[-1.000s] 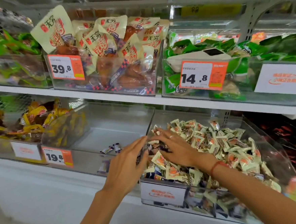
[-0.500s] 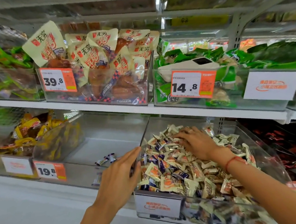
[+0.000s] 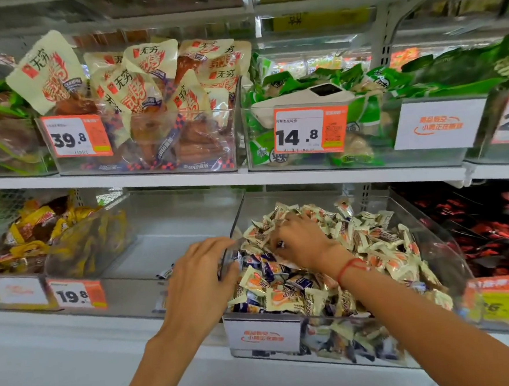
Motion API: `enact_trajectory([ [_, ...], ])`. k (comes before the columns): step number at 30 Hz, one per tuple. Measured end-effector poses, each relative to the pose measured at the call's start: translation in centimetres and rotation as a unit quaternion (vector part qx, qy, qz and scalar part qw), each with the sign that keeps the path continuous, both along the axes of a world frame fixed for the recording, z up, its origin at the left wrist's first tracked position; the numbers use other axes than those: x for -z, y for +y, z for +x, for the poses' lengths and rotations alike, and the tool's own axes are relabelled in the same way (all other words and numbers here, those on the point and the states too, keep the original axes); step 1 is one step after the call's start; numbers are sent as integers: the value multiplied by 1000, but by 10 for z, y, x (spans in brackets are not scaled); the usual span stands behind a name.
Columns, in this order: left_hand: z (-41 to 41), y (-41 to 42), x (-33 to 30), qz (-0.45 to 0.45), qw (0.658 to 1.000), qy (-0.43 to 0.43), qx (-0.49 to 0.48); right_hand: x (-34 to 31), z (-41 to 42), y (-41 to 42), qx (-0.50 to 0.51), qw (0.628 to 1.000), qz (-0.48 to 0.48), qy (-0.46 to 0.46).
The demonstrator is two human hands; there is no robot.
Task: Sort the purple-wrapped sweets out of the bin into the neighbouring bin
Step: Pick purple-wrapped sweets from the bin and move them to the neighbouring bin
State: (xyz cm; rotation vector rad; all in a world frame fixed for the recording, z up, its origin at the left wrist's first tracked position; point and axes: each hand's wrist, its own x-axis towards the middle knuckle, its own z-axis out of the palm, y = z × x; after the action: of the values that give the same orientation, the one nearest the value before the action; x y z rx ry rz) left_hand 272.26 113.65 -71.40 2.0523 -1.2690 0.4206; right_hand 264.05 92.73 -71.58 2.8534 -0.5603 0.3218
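We find a clear bin on the lower shelf, heaped with small wrapped sweets, most of them cream and orange. Purple-wrapped sweets show among them, chiefly in the near left part of the heap, just below the right hand. The right hand lies palm down on top of the heap, its fingers bent into the wrappers; we cannot tell whether it holds a sweet. A red string circles that wrist.

The left hand sits at the clear wall between the two bins, fingers curled over its top edge and gripping it.

The neighbouring bin, to the left, holds a few purple-wrapped pieces on its floor near the front, partly hidden behind the left hand. Its front carries an orange price tag reading 19.8.

Further left we note a bin of yellow packets. On the upper shelf stand a bin of cream pouches, tagged 39.8, and a bin of green packets, tagged 14.8.
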Motion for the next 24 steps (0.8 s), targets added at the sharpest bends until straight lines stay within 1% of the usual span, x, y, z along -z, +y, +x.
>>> enact_trajectory([
  [2, -4, -7, -5, -1, 999, 6, 37, -2, -11, -7, 19, 999, 35, -28],
  [4, -9, -19, -12, 28, 997, -10, 73, -6, -22, -11, 51, 997, 42, -41],
  [6, -12, -34, -16, 75, 992, -30, 96, -9, -34, -16, 72, 996, 10, -48],
  [8, -13, -50, -17, 140, 983, -56, 108, -10, -47, -19, 72, 996, -25, -53],
  [9, -14, -57, -17, 188, 974, -76, 104, -9, -53, -19, 65, 996, -22, -59],
  [11, -19, -68, -16, 291, 947, -120, 60, -8, -64, -17, 58, 996, 3, -67],
  [12, -22, -71, -15, 325, 936, -130, 30, -7, -70, -17, 56, 996, 7, -69],
  [13, -24, -74, -15, 340, 930, -139, 5, -7, -75, -17, 52, 996, 7, -78],
  [16, -29, -78, -15, 313, 929, -195, -30, -13, -87, -12, 24, 986, 52, -157],
  [18, -29, -73, -16, 263, 945, -192, -22, -20, -90, -8, 26, 976, 66, -205],
  [21, -28, -53, -21, 156, 980, -126, -12, -23, -86, -1, 32, 973, 56, -221],
  [22, -27, -45, -24, 120, 989, -90, -9, -23, -85, 3, 22, 972, 83, -217],
  [24, -23, -27, -29, 59, 998, 14, -13, -24, -81, 17, -13, 965, 170, -197],
])
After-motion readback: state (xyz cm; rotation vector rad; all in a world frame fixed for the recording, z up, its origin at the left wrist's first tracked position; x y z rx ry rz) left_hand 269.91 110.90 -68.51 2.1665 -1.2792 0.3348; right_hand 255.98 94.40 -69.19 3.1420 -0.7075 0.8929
